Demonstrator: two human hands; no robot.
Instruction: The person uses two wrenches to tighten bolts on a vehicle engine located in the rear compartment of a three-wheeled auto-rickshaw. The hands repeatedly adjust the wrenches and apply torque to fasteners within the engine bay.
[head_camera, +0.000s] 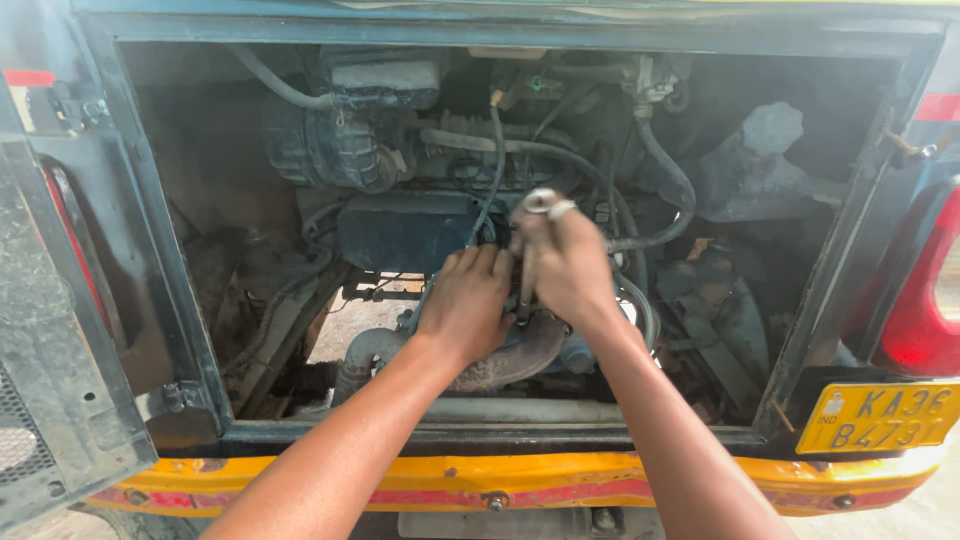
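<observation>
Looking down from my head, both my arms reach into the open engine bay at the back of a small vehicle, over its yellow bumper (520, 480). My right hand (562, 262) is closed in a fist around a slim metal tool (526, 290), a spanner by the look of it, whose shaft runs down out of my fist toward the engine; its bright upper end shows just above my knuckles. My left hand (468, 300) lies just beside it, touching or nearly so, fingers curled down over the engine part at the tool's lower end. Whether those fingers pinch anything I cannot tell, for their tips are hidden. To do this well, I judge I should keep the tool seated square on its fitting, steady it with the left hand, and turn with short, firm pulls, since the black hoses (660, 165) crowd in just above and to the right of my fist and leave little swing. Below both hands runs a rusty curved pipe (500, 365); to the left of my left hand sits a dark blue box-shaped cover (405, 232), and farther up on that side a ribbed black housing (335, 150). Far off to the right, a red tail lamp (925, 300) and a yellow plate (880, 418) frame the opening.
</observation>
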